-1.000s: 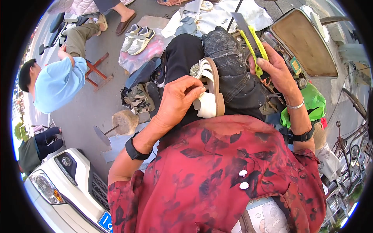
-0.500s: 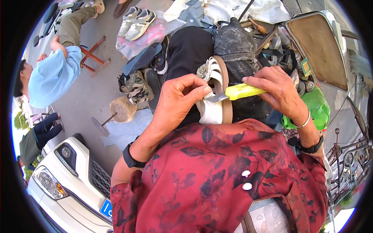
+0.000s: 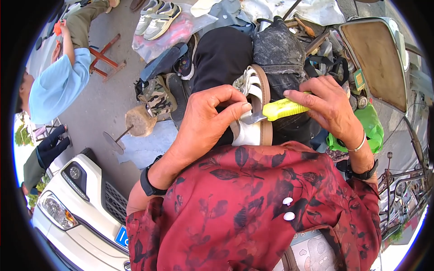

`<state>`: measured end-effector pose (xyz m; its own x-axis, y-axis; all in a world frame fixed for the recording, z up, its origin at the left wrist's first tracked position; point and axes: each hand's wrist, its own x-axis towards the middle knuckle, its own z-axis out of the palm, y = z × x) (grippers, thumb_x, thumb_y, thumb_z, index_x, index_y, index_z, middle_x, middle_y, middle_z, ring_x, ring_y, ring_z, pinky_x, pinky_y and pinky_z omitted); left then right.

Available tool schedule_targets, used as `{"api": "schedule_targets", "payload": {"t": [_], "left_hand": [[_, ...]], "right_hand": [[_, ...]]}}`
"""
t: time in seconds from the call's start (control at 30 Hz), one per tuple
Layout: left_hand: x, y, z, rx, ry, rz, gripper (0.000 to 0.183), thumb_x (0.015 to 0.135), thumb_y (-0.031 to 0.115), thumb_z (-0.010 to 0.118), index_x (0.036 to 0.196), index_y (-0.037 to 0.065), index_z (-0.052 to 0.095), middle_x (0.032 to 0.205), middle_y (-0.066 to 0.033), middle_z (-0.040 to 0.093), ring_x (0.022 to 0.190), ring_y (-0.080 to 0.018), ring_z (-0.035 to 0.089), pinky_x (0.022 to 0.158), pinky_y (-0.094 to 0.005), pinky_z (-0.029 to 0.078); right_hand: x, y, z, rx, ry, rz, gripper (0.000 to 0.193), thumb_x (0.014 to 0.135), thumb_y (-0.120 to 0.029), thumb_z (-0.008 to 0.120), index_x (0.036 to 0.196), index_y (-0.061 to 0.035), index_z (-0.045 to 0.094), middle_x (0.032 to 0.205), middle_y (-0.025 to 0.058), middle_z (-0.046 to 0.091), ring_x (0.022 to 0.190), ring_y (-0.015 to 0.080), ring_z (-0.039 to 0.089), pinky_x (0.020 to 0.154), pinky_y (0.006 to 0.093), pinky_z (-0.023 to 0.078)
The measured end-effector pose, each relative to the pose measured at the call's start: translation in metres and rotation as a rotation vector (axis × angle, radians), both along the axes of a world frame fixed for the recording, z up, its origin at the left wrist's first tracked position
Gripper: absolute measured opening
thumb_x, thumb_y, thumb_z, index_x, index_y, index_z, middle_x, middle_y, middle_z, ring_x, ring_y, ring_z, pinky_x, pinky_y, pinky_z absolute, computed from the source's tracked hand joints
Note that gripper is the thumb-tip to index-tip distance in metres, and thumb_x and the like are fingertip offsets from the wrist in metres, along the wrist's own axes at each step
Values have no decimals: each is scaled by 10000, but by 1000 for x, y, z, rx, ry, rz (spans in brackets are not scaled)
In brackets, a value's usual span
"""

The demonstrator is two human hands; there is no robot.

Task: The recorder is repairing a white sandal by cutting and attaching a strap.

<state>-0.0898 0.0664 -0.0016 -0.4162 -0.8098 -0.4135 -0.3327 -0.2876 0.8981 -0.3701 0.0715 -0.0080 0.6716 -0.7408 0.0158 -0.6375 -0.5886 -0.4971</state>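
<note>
A white strappy sandal [image 3: 249,134] with a tan sole edge lies across my lap, over the dark trousers [image 3: 223,54]. My right hand [image 3: 333,108] is closed around a yellow utility knife [image 3: 285,109], its blade out and pointing left over the sandal. Thumb and forefinger of my left hand [image 3: 205,119] pinch together at the sandal strap, close to the blade tip. What exactly sits between them is too small to make out.
Grey sneakers [image 3: 158,20] rest on a plastic bag at the far left, near a camouflage shoe [image 3: 159,95]. A wooden block with a metal disc [image 3: 140,121] stands left. Tools clutter the right beside a brown-topped seat [image 3: 373,61] and green bag [image 3: 368,128]. A person in light blue [image 3: 63,88] sits left.
The view has shifted slightly. The knife stays over the sandal with its blade near my left fingertips. The seated person's hand has risen, holding something orange-red.
</note>
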Motion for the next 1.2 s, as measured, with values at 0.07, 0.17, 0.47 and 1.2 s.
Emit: {"api": "schedule_targets", "payload": {"t": [0.07, 0.17, 0.47, 1.2], "left_hand": [[-1, -2, 0, -59, -33, -32, 115, 862, 93, 663, 854, -19, 642, 772, 11, 622, 740, -41, 544, 670, -218, 446], [-2, -4, -3, -199, -58, -73, 114, 859, 92, 659, 839, -18, 637, 757, 5, 615, 738, -48, 542, 673, -221, 444], [-2, -8, -8, -53, -11, 36, 113, 874, 94, 642, 857, -18, 633, 752, 15, 605, 732, -33, 521, 663, -204, 426], [-7, -19, -11, -65, 1, 19, 113, 877, 97, 642, 860, -15, 637, 754, 7, 618, 724, -37, 534, 654, -210, 432]], "right_hand": [[2, -1, 2, -16, 11, -6, 465, 729, -85, 662, 1174, -219, 634, 892, 23, 554, 799, 233, 551, 694, 359, 418], [3, -2, 2, -51, 28, -4, 447, 751, -92, 649, 1178, -223, 631, 892, 25, 553, 803, 230, 550, 700, 358, 417], [-4, -3, -3, 31, 12, -33, 486, 714, -69, 666, 1178, -208, 626, 902, 32, 543, 826, 229, 548, 700, 351, 399], [0, 0, 1, -8, 19, -81, 460, 734, -79, 645, 1180, -193, 631, 897, 38, 552, 832, 230, 548, 737, 359, 402]]}}
